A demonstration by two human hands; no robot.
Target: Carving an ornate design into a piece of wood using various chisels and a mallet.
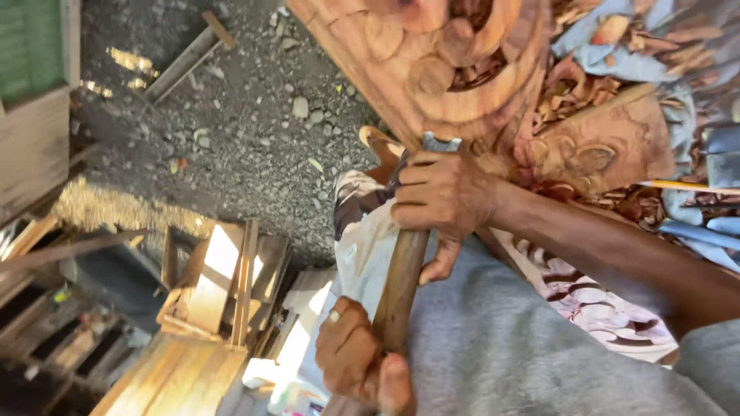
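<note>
Near the frame's centre, both hands grip a wooden-handled adze (402,285): right hand (443,196) by the head, left hand (351,354) lower, against the carved wood panel (455,69).

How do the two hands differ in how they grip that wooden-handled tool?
The right hand wraps the wooden handle high up, by the metal head against the carved wood panel. The left hand grips the lower end and wears a ring. Both close around the same handle.
</note>
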